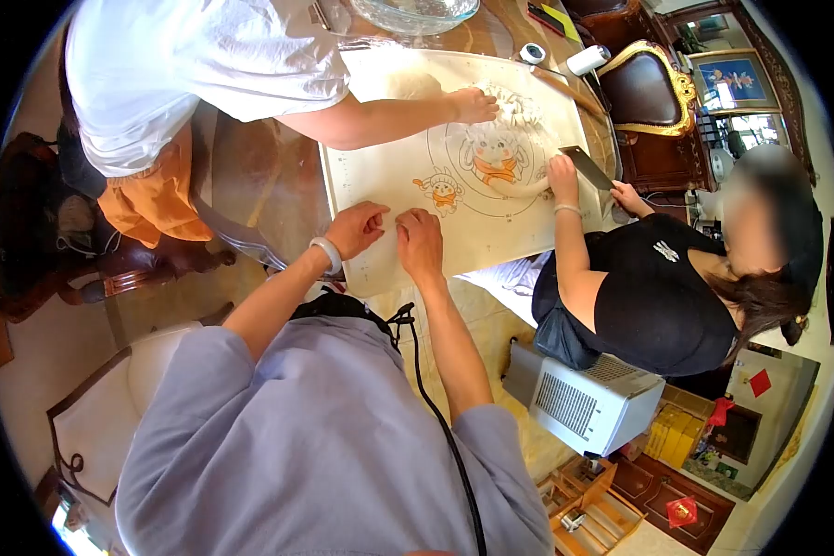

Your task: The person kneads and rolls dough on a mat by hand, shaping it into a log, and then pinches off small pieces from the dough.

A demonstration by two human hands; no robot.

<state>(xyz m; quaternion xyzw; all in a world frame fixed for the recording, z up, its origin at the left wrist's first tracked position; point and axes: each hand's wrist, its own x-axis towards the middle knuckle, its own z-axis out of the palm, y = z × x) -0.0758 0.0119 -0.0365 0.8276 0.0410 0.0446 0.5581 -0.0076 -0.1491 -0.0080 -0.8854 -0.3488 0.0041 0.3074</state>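
My left hand, with a white band on its wrist, hovers over or rests on the near edge of a printed pastry mat. Its fingers are curled in. Close beside it, my right hand also has its fingers bent and pressed together. Whatever lies between the fingers of either hand is hidden or too small to name. Beyond my hands the mat shows cartoon figures and rings. A dough rope lies on it, and small dough pieces are heaped at the far side.
On the right, a person in black holds a cleaver by the dough rope. At upper left, a person in white reaches a hand to the dough pieces. A glass bowl stands at the back. A chair is at the far right.
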